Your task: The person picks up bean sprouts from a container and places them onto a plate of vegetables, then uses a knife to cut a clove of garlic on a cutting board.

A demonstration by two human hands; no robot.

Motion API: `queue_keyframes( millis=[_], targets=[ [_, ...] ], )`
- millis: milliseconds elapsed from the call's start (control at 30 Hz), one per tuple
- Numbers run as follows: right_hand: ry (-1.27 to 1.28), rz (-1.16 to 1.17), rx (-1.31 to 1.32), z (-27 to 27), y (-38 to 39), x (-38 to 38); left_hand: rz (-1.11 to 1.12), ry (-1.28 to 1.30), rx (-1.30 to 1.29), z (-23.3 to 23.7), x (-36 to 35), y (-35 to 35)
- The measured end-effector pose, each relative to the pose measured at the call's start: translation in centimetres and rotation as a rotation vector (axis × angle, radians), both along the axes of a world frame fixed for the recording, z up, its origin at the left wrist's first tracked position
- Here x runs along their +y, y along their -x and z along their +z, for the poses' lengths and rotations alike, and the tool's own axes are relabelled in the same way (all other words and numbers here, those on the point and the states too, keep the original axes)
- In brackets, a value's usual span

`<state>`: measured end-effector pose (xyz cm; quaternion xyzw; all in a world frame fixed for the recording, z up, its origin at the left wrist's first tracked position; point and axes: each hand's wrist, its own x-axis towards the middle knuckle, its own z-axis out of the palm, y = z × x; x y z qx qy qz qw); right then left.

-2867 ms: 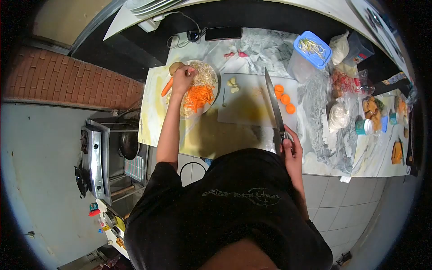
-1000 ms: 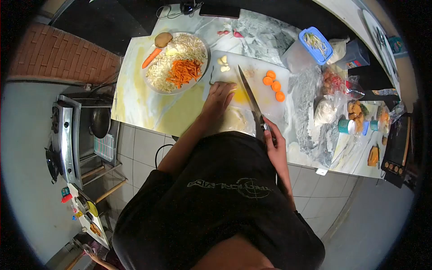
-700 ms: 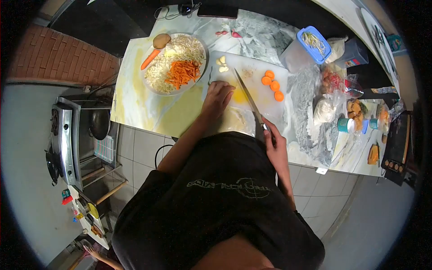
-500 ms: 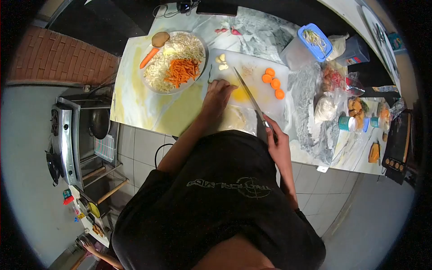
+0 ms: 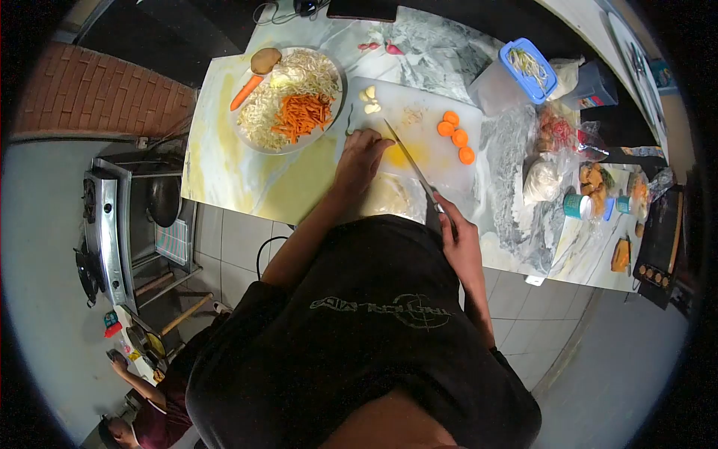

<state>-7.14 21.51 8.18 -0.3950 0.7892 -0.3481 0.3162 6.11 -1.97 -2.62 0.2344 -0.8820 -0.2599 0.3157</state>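
My right hand (image 5: 458,230) grips the handle of a long kitchen knife (image 5: 410,156), its blade slanting up and left over a white cutting board (image 5: 426,101). Left of the blade, my left hand (image 5: 360,157) rests on the board with its fingers curled and pressed together; whatever they hold is hidden. Beyond it on the board lie peeled garlic cloves (image 5: 369,102), and carrot slices (image 5: 458,138) sit at the right side. A plate (image 5: 278,152) left of the board carries carrot strips (image 5: 303,116), pale shreds or sprouts, a carrot piece (image 5: 246,92) and a brown potato-like vegetable (image 5: 265,63).
Small red shallots (image 5: 393,49) lie behind the board. A blue-rimmed plastic container (image 5: 529,71) and bagged food (image 5: 541,182) stand to the right. A stove (image 5: 102,232) is at the left. Below it, another person (image 5: 161,408) reaches toward a side counter.
The knife tip has shifted slightly left, closer to my left hand, and my right hand has moved a little with it. The other person at lower left has come further into view.
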Motion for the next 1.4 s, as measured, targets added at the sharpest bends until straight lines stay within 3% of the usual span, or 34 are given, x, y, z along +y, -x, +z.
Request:
queue_keyframes(
  millis=[433,767,1133,1267,1367,1400],
  targets=[
    [0.051,0.038,0.173,-0.9,-0.3,-0.4,-0.016,-0.032,-0.016,0.2,-0.2,-0.2],
    [0.044,0.049,0.310,-1.4,0.9,-0.9,0.091,-0.043,0.155,0.8,-0.4,0.0],
    [-0.090,0.043,0.466,-0.9,2.5,-1.8,0.087,-0.018,0.150,0.2,-0.6,0.0],
    [-0.063,0.035,0.408,-0.6,2.7,-2.1,0.092,-0.051,0.145,0.7,-0.5,-0.1],
    [0.130,0.009,0.358,-0.6,2.7,-2.0,0.090,-0.078,0.159,0.9,-0.3,0.0],
    [0.101,-0.010,0.235,-0.1,2.7,-2.0,0.084,-0.100,0.181,0.9,-0.3,-0.1]
  ],
)
